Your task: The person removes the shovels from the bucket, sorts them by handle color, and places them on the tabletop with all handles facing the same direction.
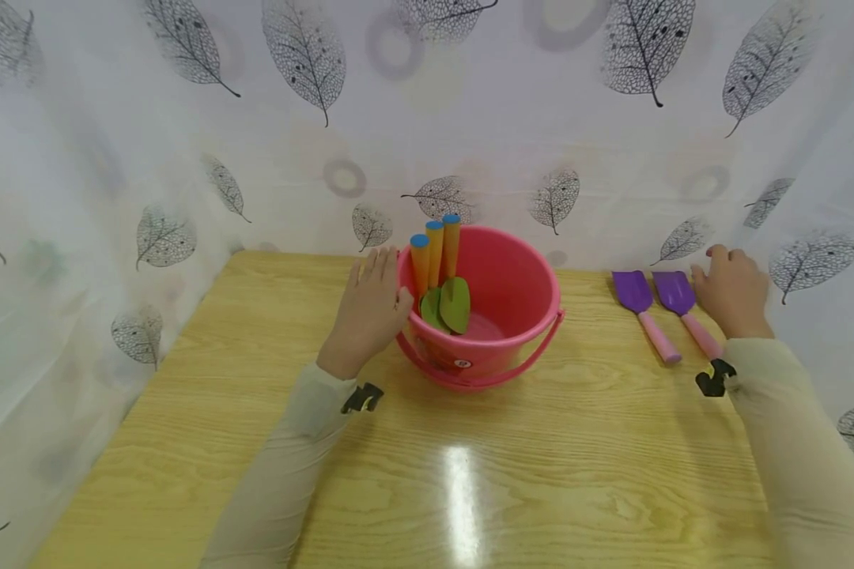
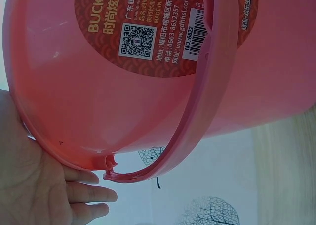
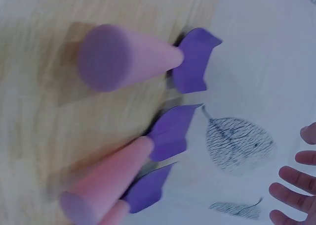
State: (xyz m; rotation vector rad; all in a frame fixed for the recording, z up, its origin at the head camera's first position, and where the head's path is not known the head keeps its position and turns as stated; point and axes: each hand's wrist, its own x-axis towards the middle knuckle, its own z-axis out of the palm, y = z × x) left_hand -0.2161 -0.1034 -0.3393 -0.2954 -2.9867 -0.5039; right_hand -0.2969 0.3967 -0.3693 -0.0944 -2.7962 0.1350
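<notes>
A pink-red bucket [image 1: 515, 280] stands on the wooden table, its handle [image 2: 212, 86] hanging down at the front. Inside lean several hand trowels with green blades [image 1: 455, 307] and orange, blue-tipped handles. My left hand [image 1: 370, 312] rests against the bucket's left rim, thumb at the edge and fingers straight. To the right lie purple shovels with pink handles, one shovel [image 1: 633, 291] left of another shovel [image 1: 674, 292]. A third shovel [image 3: 145, 190] shows in the right wrist view. My right hand [image 1: 736, 292] is over the shovels' right side, fingers loosely spread, holding nothing.
A pale curtain [image 1: 470, 142] printed with leaves hangs along the back and both sides of the table [image 1: 576, 474]. The table's back edge runs close behind the bucket and shovels.
</notes>
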